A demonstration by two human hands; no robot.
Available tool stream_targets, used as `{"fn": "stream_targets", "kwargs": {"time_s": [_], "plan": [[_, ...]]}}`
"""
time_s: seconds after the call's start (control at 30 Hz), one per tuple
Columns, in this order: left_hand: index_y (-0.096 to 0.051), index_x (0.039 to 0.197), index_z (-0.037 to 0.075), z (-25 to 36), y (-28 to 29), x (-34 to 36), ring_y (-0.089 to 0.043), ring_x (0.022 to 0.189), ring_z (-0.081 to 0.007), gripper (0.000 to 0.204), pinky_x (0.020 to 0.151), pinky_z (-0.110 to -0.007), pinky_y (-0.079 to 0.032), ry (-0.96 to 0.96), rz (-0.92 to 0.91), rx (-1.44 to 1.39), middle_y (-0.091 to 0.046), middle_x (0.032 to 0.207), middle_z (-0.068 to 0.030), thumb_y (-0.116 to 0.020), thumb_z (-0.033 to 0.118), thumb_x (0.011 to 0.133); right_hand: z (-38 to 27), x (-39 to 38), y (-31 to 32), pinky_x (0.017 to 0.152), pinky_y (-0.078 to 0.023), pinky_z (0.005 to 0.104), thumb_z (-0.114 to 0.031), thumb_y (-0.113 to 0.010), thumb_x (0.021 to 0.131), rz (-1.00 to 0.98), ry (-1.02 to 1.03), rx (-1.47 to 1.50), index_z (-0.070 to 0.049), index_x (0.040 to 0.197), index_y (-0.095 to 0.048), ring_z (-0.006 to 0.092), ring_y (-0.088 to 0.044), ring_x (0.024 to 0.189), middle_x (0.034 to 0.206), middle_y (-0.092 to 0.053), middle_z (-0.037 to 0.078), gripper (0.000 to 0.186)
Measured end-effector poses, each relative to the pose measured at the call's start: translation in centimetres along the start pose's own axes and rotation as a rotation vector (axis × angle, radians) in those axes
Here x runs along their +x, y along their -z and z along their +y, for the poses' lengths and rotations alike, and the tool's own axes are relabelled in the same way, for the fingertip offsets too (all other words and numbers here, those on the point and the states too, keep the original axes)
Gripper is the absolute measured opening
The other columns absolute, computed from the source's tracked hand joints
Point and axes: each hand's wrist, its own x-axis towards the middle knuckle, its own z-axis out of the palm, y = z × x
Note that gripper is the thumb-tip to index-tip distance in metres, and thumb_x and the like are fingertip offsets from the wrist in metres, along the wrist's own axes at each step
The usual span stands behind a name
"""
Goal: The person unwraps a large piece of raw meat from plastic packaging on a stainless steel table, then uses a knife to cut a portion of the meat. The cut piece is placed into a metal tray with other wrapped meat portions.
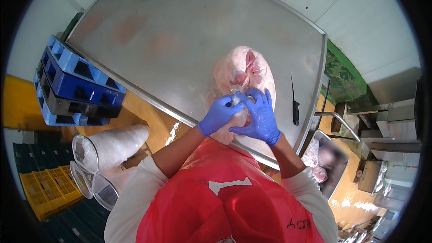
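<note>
A large piece of raw meat with pale fat and skin (245, 69) lies near the front edge of the steel table, red flesh exposed on its top. Clear plastic film (240, 116) covers or clings to its near end. My left hand (220, 114), in a blue glove, closes its fingers on the film at the meat's left side. From the right, my right hand (260, 117), also blue-gloved, curves around the same film-covered end, thumb stretched to the left. What lies under the fingers is partly hidden. Right of the meat rests a knife (295, 105) with a black handle.
The steel table (180, 22) has a raised rim. Blue and black pallets (83, 81) are stacked at its left. Plastic-wrapped rolls (112, 148) and a yellow crate (51, 186) stand lower left. A container with bagged meat (320, 164) and a metal rail (337, 116) are at the right.
</note>
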Motion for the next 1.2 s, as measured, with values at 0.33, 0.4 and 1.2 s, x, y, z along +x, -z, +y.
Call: {"fn": "stream_targets", "kwargs": {"time_s": [0.33, 0.4, 1.2], "plan": [[-0.064, 0.117, 0.002, 2.1, 2.2, 7.9, -0.069, 0.095, -0.033, 0.053, 0.09, -0.04, -0.052, -0.308, 0.415, 0.546, -0.07, 0.097, -0.0175, -0.074, 0.044, 0.086, 4.7, -3.7, -1.7, 0.118, -0.022, 0.052, -0.02, -0.078, 0.066, 0.211, -0.04, -0.048, -0.012, 0.112, -0.056, 0.0306, -0.056, 0.122, 0.115, -0.06, 0.01, 0.051], [-0.063, 0.114, 0.003, -3.5, 3.0, 12.3, -0.068, 0.091, -0.0386, 0.048, 0.088, -0.043, -0.053, -0.305, 0.488, 0.526, -0.069, 0.091, -0.0196, -0.073, 0.04, 0.085, 5.7, -3.3, -0.7, 0.116, -0.026, 0.0523, -0.019, -0.077, 0.067, 0.219, -0.027, -0.018, -0.011, 0.113, -0.056, 0.0323, -0.058, 0.12, 0.113, -0.061, 0.01, 0.051], [-0.059, 0.088, 0.004, 0.1, 4.1, -6.5, -0.06, 0.064, -0.0348, 0.015, 0.062, -0.045, -0.046, -0.017, -0.159, 0.524, -0.059, 0.074, -0.0216, -0.06, 0.019, 0.085, 21.2, -6.5, -1.6, 0.083, -0.052, 0.0406, -0.021, -0.071, 0.081, 0.665, -0.857, 0.176, 0.002, 0.11, -0.056, 0.0305, -0.067, 0.092, 0.099, -0.068, 0.02, 0.04]]}}
